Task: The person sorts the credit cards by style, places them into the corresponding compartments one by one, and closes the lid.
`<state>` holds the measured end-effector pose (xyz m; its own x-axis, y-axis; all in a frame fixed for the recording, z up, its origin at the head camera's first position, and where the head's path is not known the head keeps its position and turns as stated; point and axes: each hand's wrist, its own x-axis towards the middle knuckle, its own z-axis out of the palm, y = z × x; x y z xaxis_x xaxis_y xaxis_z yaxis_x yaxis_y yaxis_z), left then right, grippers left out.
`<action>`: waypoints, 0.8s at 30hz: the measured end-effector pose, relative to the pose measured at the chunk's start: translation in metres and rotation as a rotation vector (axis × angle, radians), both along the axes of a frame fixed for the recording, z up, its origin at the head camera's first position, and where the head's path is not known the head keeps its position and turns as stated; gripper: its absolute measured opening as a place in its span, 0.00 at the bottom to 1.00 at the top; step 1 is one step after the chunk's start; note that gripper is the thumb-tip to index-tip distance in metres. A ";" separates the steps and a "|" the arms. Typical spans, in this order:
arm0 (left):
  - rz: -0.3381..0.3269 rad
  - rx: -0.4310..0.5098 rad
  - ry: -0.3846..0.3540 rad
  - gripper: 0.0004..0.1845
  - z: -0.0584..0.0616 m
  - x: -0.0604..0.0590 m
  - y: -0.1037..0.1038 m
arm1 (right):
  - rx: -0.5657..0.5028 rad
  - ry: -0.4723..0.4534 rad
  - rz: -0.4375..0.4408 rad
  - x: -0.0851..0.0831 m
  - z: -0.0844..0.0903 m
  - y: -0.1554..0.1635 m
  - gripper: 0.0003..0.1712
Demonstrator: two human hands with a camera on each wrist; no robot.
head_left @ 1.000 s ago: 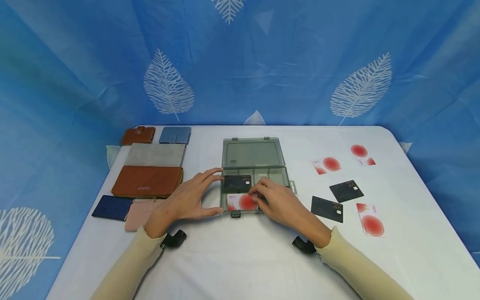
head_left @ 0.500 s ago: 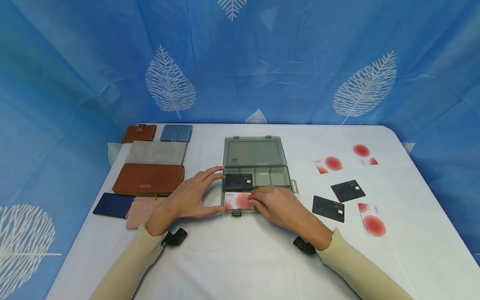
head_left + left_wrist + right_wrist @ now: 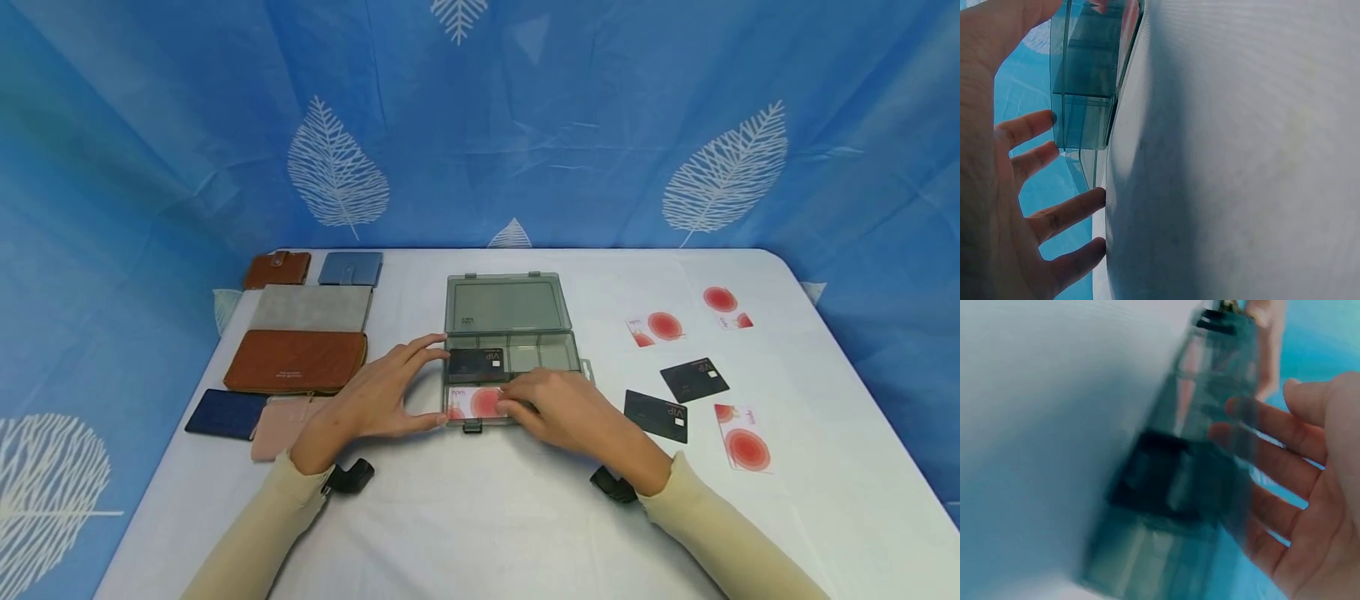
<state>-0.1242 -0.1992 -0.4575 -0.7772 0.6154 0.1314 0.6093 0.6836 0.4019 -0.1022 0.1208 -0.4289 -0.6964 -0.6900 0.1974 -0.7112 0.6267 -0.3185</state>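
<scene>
While the left hand (image 3: 372, 402), fingers spread, braces the smoky clear plastic compartment box (image 3: 512, 346) at nine o'clock, the right hand (image 3: 564, 407)'s straight fingers press the red-and-white card (image 3: 475, 402) flat.

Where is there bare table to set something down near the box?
Bare cloth lies in front of the clear box, between the left hand and right hand, and behind it toward the curtain. Left is crowded with wallets; right has loose cards.
</scene>
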 end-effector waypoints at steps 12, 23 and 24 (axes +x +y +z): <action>0.005 0.002 0.013 0.48 0.000 -0.001 0.001 | -0.151 -0.063 -0.155 -0.043 0.030 0.071 0.19; 0.002 -0.002 0.009 0.48 0.001 -0.001 0.000 | -0.174 -0.207 -0.324 -0.078 0.018 0.148 0.25; 0.002 -0.002 0.007 0.49 0.001 -0.001 0.000 | -0.168 -0.229 -0.344 -0.081 0.016 0.153 0.25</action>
